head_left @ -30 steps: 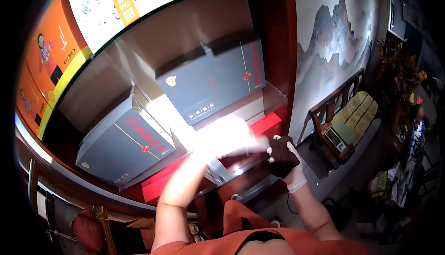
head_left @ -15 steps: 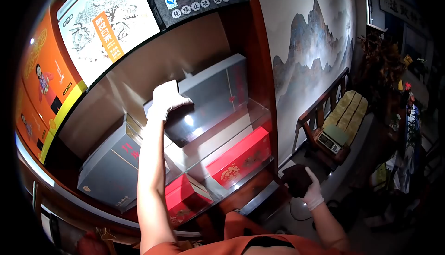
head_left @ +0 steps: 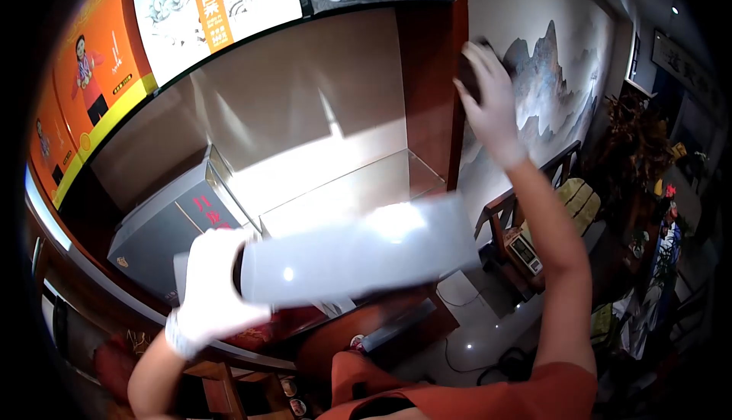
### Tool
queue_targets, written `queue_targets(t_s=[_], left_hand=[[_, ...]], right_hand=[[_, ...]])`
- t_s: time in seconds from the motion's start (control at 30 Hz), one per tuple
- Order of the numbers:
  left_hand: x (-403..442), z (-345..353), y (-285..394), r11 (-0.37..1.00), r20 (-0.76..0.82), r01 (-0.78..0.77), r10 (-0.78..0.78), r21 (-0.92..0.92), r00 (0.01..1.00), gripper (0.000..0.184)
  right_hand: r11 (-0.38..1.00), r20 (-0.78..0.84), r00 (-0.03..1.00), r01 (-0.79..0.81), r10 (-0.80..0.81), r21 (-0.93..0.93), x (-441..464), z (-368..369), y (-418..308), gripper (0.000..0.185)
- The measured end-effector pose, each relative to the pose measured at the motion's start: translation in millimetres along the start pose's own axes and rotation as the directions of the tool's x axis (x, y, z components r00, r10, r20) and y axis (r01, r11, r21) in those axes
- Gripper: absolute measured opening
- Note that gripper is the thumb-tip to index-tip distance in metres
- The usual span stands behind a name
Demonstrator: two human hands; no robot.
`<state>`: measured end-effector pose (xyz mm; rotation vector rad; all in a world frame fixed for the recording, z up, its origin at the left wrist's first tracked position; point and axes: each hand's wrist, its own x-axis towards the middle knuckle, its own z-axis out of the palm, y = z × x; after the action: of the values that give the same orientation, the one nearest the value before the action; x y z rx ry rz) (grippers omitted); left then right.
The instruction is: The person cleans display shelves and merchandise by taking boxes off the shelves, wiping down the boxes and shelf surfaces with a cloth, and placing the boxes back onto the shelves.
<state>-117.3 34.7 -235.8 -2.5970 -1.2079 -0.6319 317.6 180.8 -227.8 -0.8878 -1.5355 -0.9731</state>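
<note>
My left hand (head_left: 213, 286), in a white glove, grips the left end of a grey box (head_left: 358, 252). The box is off the shelf, in front of the cabinet, and slightly blurred. My right hand (head_left: 492, 99), gloved too, is raised beside the cabinet's right upright and holds a dark cloth (head_left: 471, 77), partly hidden by the fingers. Behind my left hand a second grey box (head_left: 164, 233) with red lettering stands on the glass shelf (head_left: 343, 183).
Orange boxes (head_left: 99, 46) and a lit white box (head_left: 217, 4) stand on the upper shelf. Red packaging (head_left: 263, 325) shows below. A wooden chair (head_left: 496, 225) with a small scale (head_left: 524, 254) is at the right, before a mountain mural (head_left: 545, 77).
The grey box has come off the shelf towards me, in my left hand. My right hand has risen with the dark cloth from low at the right to the cabinet's upright.
</note>
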Motion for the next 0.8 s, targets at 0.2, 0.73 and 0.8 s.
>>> queue_targets(t_s=[0.2,0.73,0.8], left_hand=[[-68,24,28,0.988,0.249,0.105,-0.073,-0.117,0.966,0.072],[-253,101,-22,0.649,0.318,0.723,-0.755,0.236,0.574,0.071],[-254,103,-26,0.562,0.363,0.768,-0.815,0.306,0.452,0.076]], right_hand=[[0.460,0.471,0.881,0.400,0.046,-0.793,53,134,50,0.050],[0.697,0.825,0.507,0.686,-0.249,-0.211,-97,132,57,0.037],[0.582,0.740,0.656,0.663,-0.148,-0.471,-23,137,49,0.040]])
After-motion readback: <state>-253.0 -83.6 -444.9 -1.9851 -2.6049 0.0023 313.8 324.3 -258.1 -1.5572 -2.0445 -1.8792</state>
